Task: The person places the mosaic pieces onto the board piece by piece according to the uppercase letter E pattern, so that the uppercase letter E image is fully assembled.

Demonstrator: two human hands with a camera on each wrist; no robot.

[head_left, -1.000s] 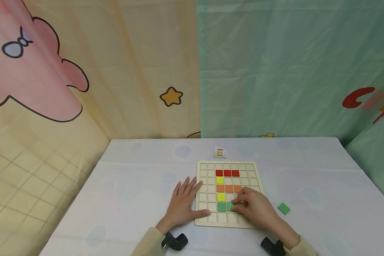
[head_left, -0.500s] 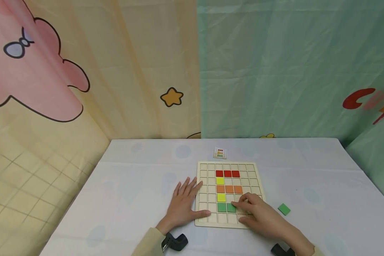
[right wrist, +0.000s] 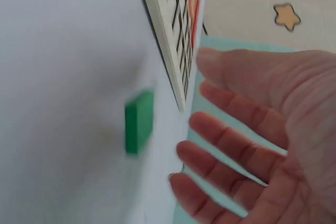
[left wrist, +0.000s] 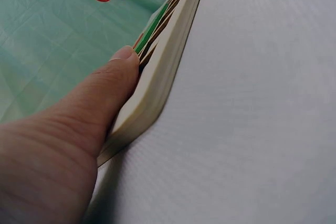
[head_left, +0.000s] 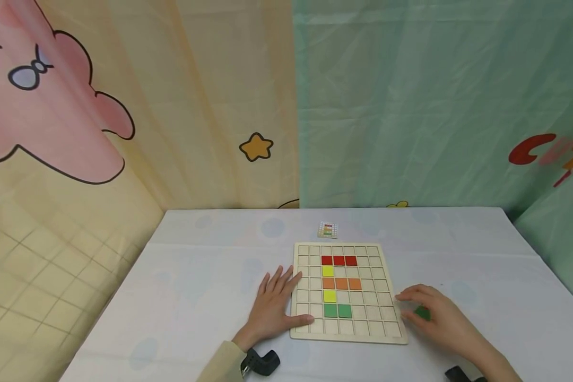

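A wooden grid board (head_left: 372, 323) lies on the table with colored square tiles in its cells. Red tiles (head_left: 339, 260) form a row near the top, orange tiles (head_left: 342, 284) a row in the middle, and two green tiles (head_left: 337, 311) sit lower down. Single yellow tiles (head_left: 329, 296) lie between the rows. My left hand (head_left: 272, 307) rests spread on the board's left edge, its thumb (left wrist: 123, 72) over the near corner. To the right of the board my right hand (head_left: 434, 315), fingers parted, hovers over a loose green tile (right wrist: 139, 123) without gripping it.
A small pattern card (head_left: 328, 229) lies on the white table (head_left: 210, 265) beyond the board. Curtains printed with cartoon shapes (head_left: 256, 147) hang behind the table's far edge. A black wrist mount (head_left: 262, 363) sits by the left wrist.
My right hand released a green tile in the lower row of the board, then moved right to above the loose green tile. My left hand has stayed still.
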